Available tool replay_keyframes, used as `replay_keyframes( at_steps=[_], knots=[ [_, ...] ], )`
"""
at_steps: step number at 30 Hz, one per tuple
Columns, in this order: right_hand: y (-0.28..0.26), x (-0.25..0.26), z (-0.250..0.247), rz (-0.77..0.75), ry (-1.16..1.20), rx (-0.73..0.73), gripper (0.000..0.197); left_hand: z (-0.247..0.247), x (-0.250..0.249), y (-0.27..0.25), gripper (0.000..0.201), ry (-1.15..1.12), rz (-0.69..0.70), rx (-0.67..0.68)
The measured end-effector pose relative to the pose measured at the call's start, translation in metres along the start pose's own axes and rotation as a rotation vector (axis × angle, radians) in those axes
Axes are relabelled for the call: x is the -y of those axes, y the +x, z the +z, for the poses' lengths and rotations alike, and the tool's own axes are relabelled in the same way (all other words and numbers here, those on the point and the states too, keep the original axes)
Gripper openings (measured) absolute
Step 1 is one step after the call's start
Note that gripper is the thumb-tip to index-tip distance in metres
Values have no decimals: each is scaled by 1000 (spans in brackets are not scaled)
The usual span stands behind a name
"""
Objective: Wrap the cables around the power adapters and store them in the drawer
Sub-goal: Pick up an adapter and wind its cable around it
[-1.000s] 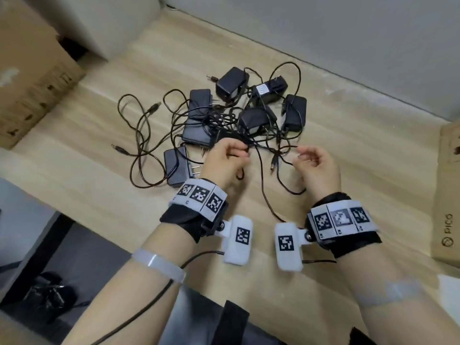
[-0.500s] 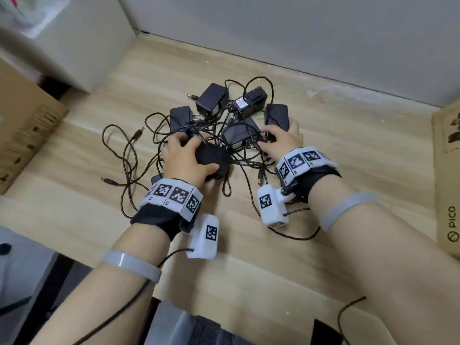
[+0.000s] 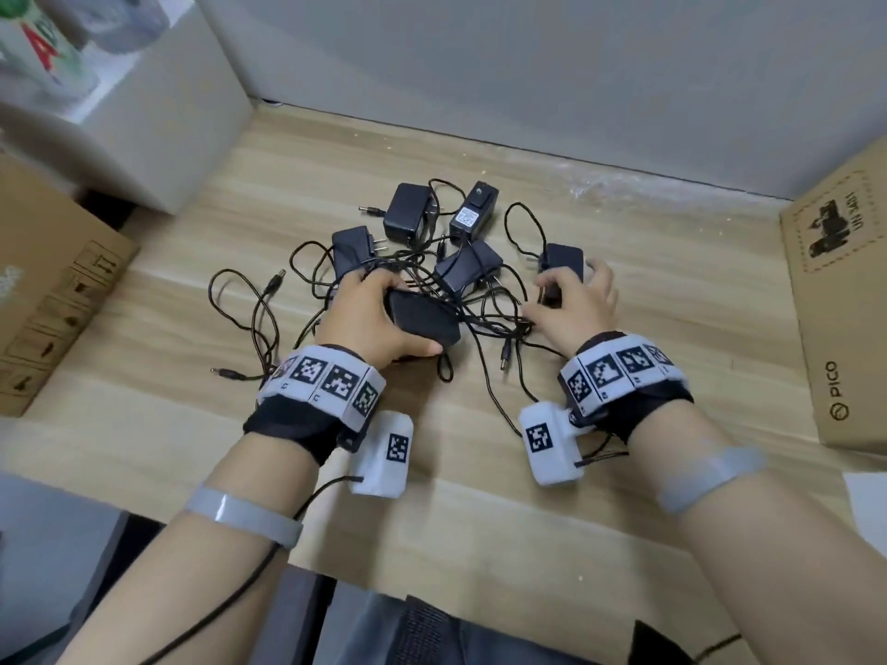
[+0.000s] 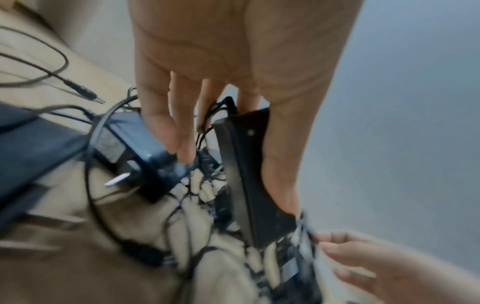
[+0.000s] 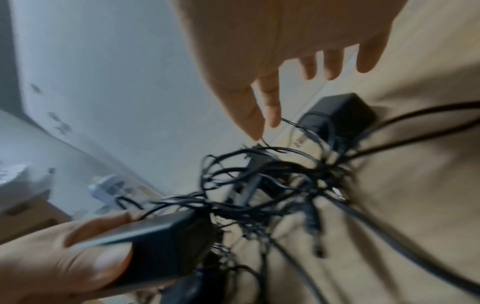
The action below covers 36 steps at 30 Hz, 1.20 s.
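Several black power adapters lie in a heap with their thin black cables point(image 3: 485, 309) tangled on the wooden table point(image 3: 672, 300). My left hand point(image 3: 384, 309) grips one black adapter point(image 3: 427, 324) at the near side of the heap, thumb along its near edge; in the left wrist view that adapter point(image 4: 249, 174) stands on edge against the thumb. My right hand point(image 3: 571, 300) hovers with relaxed, spread fingers over the rightmost adapter point(image 3: 561, 261). The right wrist view shows its fingertips point(image 5: 270, 115) just above the cables point(image 5: 259, 170), holding nothing.
A cardboard box point(image 3: 53, 290) sits at the left, and a PICO-marked cardboard box point(image 3: 845, 290) at the right edge. A white box point(image 3: 158, 112) stands at the back left against the grey wall. Loose cable plugs point(image 3: 230, 374) trail left of the heap.
Both hands left the cable they pinched in front of the heap. The left hand took hold of a near adapter; the right hand moved over the rightmost adapter.
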State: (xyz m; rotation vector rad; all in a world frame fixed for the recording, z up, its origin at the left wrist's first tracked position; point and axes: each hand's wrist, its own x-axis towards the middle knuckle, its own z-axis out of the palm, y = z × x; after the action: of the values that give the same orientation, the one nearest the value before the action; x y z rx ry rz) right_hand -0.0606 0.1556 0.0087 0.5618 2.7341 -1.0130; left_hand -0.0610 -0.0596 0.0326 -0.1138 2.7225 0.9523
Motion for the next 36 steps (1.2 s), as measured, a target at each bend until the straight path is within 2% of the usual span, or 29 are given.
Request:
replay_keyframes(
  at_steps=[2, 3, 5, 7, 9, 12, 14, 16, 20, 22, 23, 25, 28, 30, 32, 34, 36],
  knots=[
    [-12, 18, -10, -165, 195, -88, 23, -12, -11, -4, 62, -209, -20, 34],
    [-19, 28, -15, -248, 325, -76, 19, -18, -18, -5, 58, -320, -50, 68],
    [-35, 49, -27, -400, 480, 73, 22, -29, -32, -9, 51, -548, -93, 144],
    [-47, 63, -35, -519, 481, 248, 37, -41, -45, -13, 44, -732, -75, 232],
    [-52, 70, -42, -588, 451, 265, 50, -51, -59, -18, 32, -848, -32, 321],
    [-54, 76, -59, -570, 463, 112, 45, -59, -75, -22, 50, -866, 15, 385],
    [-56, 79, -71, -526, 510, 50, 39, -61, -83, -21, 58, -879, -7, 356],
    [-56, 80, -85, -481, 637, 0, 31, -63, -88, -19, 49, -930, -72, 276],
    [-56, 83, -116, -383, 952, -101, 17, -69, -94, -14, 16, -1064, -160, 93],
    [-54, 85, -131, -370, 1075, -162, 13, -72, -101, -11, 9, -1026, -173, 23],
    [-54, 85, -138, -386, 1101, -193, 13, -74, -107, -11, 13, -993, -175, 16],
    [-55, 89, -148, -446, 1076, -241, 14, -78, -121, -14, 23, -895, -153, 79],
    [-53, 93, -151, -516, 961, -292, 24, -85, -143, -21, 42, -649, -42, 259],
    [-51, 95, -149, -560, 861, -351, 31, -91, -157, -21, 64, -657, 7, 369],
    [-52, 94, -147, -615, 737, -402, 37, -96, -169, -19, 75, -743, 27, 495],
    [-55, 94, -144, -715, 624, -380, 41, -96, -177, -19, 70, -803, 60, 558],
    [-62, 95, -140, -820, 455, -316, 43, -94, -181, -20, 50, -868, 106, 555]
  ],
)
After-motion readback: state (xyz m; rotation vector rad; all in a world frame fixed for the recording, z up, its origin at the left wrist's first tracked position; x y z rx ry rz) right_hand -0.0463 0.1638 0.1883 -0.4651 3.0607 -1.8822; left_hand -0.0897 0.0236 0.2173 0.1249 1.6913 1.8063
